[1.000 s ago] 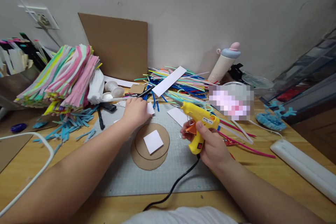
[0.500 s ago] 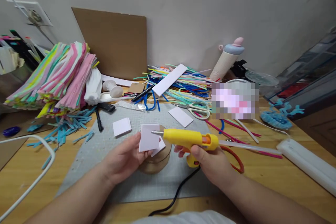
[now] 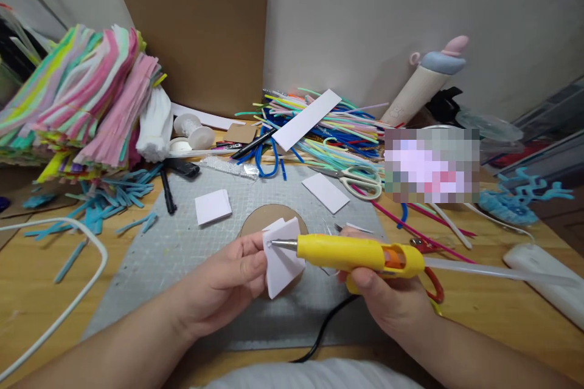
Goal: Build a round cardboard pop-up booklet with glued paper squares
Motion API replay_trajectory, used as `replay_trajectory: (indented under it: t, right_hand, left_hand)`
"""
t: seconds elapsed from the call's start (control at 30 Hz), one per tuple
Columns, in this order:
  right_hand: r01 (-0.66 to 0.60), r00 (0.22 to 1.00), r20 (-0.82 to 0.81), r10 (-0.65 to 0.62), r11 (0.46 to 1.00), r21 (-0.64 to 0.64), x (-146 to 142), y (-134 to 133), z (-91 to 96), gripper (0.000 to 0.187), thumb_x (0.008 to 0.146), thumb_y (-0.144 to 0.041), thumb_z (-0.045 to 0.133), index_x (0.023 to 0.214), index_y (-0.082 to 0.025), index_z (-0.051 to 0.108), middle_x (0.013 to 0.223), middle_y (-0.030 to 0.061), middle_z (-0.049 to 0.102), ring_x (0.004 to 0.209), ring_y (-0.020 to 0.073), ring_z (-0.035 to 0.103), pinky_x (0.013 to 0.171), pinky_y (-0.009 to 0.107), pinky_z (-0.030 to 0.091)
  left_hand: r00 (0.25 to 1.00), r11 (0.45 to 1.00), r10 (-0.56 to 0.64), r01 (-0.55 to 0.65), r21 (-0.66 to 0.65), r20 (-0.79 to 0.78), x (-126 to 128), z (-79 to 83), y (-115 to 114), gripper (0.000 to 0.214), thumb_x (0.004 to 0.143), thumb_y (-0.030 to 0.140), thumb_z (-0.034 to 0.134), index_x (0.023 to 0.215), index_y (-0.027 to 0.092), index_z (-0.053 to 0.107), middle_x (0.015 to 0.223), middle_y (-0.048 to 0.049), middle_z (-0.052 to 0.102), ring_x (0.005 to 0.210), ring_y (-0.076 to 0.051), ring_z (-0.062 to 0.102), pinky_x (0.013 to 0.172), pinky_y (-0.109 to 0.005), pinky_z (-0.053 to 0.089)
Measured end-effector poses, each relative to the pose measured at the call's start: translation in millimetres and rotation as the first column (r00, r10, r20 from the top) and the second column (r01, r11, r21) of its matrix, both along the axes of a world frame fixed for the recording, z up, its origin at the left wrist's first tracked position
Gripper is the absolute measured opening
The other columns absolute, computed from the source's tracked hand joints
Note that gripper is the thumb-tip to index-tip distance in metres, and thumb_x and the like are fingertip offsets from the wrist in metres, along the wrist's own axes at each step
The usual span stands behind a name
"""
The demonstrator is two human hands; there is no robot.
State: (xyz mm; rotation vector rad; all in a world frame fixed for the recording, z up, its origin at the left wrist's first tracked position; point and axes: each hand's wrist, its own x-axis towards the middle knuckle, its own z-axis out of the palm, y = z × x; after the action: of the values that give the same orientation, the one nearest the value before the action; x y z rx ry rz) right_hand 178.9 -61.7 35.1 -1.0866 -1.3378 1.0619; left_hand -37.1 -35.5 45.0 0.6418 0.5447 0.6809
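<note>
White card (image 3: 283, 273) is in our L grip (image 3: 223, 276), thumb & fingers clamped on its L edge; can't tell if it's one folded pc or two. Our R grip (image 3: 396, 298) is wrapped tight round the yellow glue gun (image 3: 342, 252), thumb on near side; far fingers mostly hidden.

Card's tilted up btwn our two grips, over the middle of the grey mat (image 3: 159, 249). Gun's above the mat's R half, nozzle (image 3: 285, 244) aimed L, tip at the card's upper L edge w/ a small clear blob there. Cardboard disc (image 3: 255, 216) is on the mat, partly hidden behind card.

Also on mat: white pc (image 3: 213, 206) far L, another (image 3: 325, 192) far R, scissors (image 3: 365, 185) at its far R corner. Mat's on a wooden worktop (image 3: 36, 285). Past mat's far edge: loose pipe cleaners (image 3: 323, 115), bottle (image 3: 417, 91), & brown cardboard sheet (image 3: 196, 30) vs. grey wall (image 3: 337, 6).
</note>
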Motion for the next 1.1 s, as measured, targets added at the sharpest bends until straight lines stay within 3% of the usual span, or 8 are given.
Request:
replay_trajectory:
  t: [0.3,0.6,0.77,0.83,0.9,1.0,1.07,1.1]
  right_hand:
    - [0.263,0.964,-0.013,-0.264,0.964,-0.048,1,2,3.8,0.038,0.065,-0.065,0.073,0.065,-0.031,0.056,0.058,-0.0020,0.059,0.047,0.0189,0.055,0.043,0.032,0.044]
    - [0.240,0.971,0.063,-0.232,0.956,-0.171,3,5,6.3,0.037,0.066,-0.063,0.073,0.062,-0.029,0.059,0.058,0.0000,0.062,0.054,0.0204,0.060,0.055,0.034,0.052]
    - [0.201,0.976,0.114,-0.183,0.965,-0.169,8,4,1.6,0.032,0.071,-0.055,0.072,0.062,-0.028,0.060,0.058,0.0004,0.060,0.059,0.0211,0.062,0.059,0.033,0.052]
    - [0.201,0.974,0.143,-0.178,0.966,-0.163,8,5,0.9,0.032,0.072,-0.057,0.070,0.064,-0.027,0.060,0.057,0.0003,0.059,0.056,0.0198,0.059,0.055,0.032,0.051]
    - [0.237,0.963,0.173,-0.208,0.957,-0.167,7,7,2.5,0.036,0.071,-0.061,0.068,0.063,-0.027,0.060,0.056,0.0007,0.059,0.053,0.0194,0.058,0.052,0.032,0.050]
    - [0.294,0.936,0.253,-0.244,0.937,-0.188,4,12,8.7,0.042,0.066,-0.065,0.068,0.059,-0.025,0.058,0.053,0.0010,0.059,0.052,0.0194,0.058,0.053,0.032,0.051]
    - [0.303,0.919,0.324,-0.226,0.929,-0.213,4,15,13.1,0.044,0.066,-0.066,0.066,0.056,-0.023,0.059,0.054,0.0019,0.061,0.054,0.0196,0.060,0.055,0.032,0.052]
    - [0.289,0.915,0.350,-0.199,0.930,-0.226,4,16,14.7,0.045,0.068,-0.066,0.064,0.056,-0.023,0.061,0.056,0.0028,0.063,0.057,0.0201,0.061,0.057,0.031,0.052]
  left_hand:
    - [0.996,1.000,0.009,-0.011,0.024,0.093,-5,3.4,2,0.044,0.074,0.042,0.075,0.113,0.021,0.069,0.111,-0.0038,0.071,0.100,-0.017,0.062,0.087,-0.024,0.042]
    - [0.999,0.998,0.011,-0.013,0.057,0.036,-6,2.6,4,0.048,0.073,0.046,0.074,0.114,0.020,0.068,0.114,-0.0065,0.069,0.103,-0.020,0.062,0.088,-0.027,0.045]
    - [0.996,0.996,0.076,-0.077,-0.033,-0.047,-6,0.5,4,0.057,0.066,0.043,0.080,0.114,0.016,0.067,0.107,-0.0100,0.069,0.099,-0.022,0.063,0.089,-0.031,0.047]
    - [0.973,0.974,0.204,-0.213,-0.075,-0.104,-11,2.4,9,0.060,0.063,0.052,0.080,0.109,0.015,0.069,0.102,-0.0103,0.067,0.093,-0.021,0.063,0.083,-0.030,0.050]
    - [0.838,0.852,0.517,-0.524,0.005,-0.177,-20,7.1,18,0.061,0.059,0.062,0.077,0.097,0.014,0.071,0.093,-0.0074,0.064,0.088,-0.019,0.061,0.077,-0.027,0.052]
    - [0.490,0.489,0.868,-0.817,0.308,-0.078,-34,15.8,31,0.060,0.055,0.064,0.079,0.089,0.016,0.069,0.086,-0.0016,0.058,0.081,-0.013,0.055,0.072,-0.019,0.050]
    - [0.411,0.395,0.911,-0.855,0.336,-0.026,-39,19.2,35,0.052,0.058,0.057,0.081,0.087,0.016,0.068,0.085,-0.0008,0.056,0.080,-0.011,0.054,0.070,-0.018,0.048]
    - [0.399,0.385,0.916,-0.863,0.327,-0.026,-40,19.6,36,0.047,0.061,0.053,0.081,0.086,0.015,0.067,0.084,-0.0009,0.056,0.080,-0.011,0.053,0.069,-0.018,0.047]
